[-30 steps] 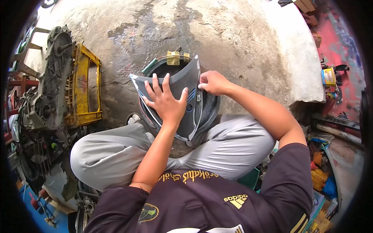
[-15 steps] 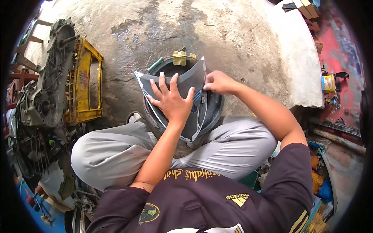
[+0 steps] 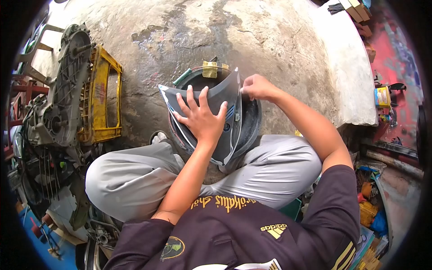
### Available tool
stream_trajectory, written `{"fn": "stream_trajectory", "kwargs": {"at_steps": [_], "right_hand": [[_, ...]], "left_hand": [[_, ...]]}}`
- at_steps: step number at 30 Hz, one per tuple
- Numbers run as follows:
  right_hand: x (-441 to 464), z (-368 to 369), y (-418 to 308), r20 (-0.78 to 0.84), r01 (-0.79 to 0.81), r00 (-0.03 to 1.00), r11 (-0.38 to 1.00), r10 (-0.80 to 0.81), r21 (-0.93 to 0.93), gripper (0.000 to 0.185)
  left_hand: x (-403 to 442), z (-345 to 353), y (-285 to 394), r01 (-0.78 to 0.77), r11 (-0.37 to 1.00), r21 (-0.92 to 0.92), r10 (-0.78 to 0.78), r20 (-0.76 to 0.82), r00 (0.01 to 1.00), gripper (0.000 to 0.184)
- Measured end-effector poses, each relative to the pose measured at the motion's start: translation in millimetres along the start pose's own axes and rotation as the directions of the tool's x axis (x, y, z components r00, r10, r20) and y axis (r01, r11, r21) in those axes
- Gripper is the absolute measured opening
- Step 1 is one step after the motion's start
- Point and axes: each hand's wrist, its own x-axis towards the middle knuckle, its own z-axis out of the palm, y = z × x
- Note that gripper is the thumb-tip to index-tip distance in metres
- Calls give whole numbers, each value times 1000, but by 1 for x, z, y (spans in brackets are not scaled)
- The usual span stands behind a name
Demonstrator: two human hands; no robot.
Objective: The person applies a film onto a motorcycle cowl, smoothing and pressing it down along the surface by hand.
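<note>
A dark grey motorcycle body panel (image 3: 213, 143) with pale edges and small blue stripes rests across a round black basin (image 3: 250, 130) between my knees. My left hand (image 3: 202, 118) lies on the panel with its fingers spread, nothing gripped. At the panel's upper right edge, my right hand (image 3: 258, 88) has its fingers pinched together. Whatever those fingertips hold, if anything, cannot be made out. Yellowish pieces (image 3: 209, 69) and a green stick-like piece (image 3: 182, 76) sit on the basin's far rim.
On the left stand a yellow crate (image 3: 101, 96) and a large metal engine casing (image 3: 67, 85). A raised pale ledge (image 3: 348, 81) runs along the right, with a small yellow container (image 3: 382, 97) beyond it. Wet patches mark the concrete floor (image 3: 279, 49).
My right hand has moved a little upward along the panel's right edge, fingers still pinched. My left hand keeps its place on the panel. The whole view has shifted slightly.
</note>
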Motion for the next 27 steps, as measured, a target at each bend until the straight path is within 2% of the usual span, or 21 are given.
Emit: {"fn": "stream_trajectory", "kwargs": {"at_steps": [1,3,5,7,9,11,12,13,15,16,17,19,20,27], "right_hand": [[-3,0,-2,-4,5,1000,1000,-5,-2,20],[-7,4,-8,211,-124,971,992,115,29,20],[-1,7,1,195,-65,979,998,62,11,19],[1,10,7,-60,3,998,999,-1,36,18],[2,9,11,-58,5,998,1000,-4,31,17],[3,6,11,120,-19,993,1000,19,-1,17],[-1,8,6,127,-3,992,1000,2,5,18],[-1,10,5,125,4,992,1000,-5,6,18],[0,14,8,-57,-37,998,997,41,75,18],[1,15,10,-110,19,994,993,-6,116,17],[2,15,12,-111,21,994,993,-8,118,17],[6,10,16,16,2,1000,1000,-2,24,17],[9,10,21,101,63,993,997,-68,52,17],[-2,18,8,-60,11,998,994,-4,110,16]], "left_hand": [[0,0,1,-3,1000,-1,3,-6,1000,74],[-1,1,0,-11,1000,2,11,-10,1000,74],[-1,2,-1,-9,1000,12,10,-13,1000,74],[-1,2,0,-5,1000,6,5,-14,1000,75],[-2,0,1,-4,1000,5,4,-8,1000,75],[0,0,0,-4,1000,7,5,-14,1000,75],[-1,0,1,0,1000,10,0,-5,1000,76],[-1,0,1,3,1000,13,-3,8,1000,77],[-2,-1,1,-3,1000,20,3,5,1000,77],[-1,-1,2,-2,1000,19,2,6,1000,77],[-2,-2,2,-1,1000,18,1,8,1000,77],[-2,-2,2,-1,1000,22,1,8,1000,77],[-2,-1,2,3,1000,21,-3,9,1000,77],[-2,-2,2,-1,1000,16,1,1,1000,76]]}}
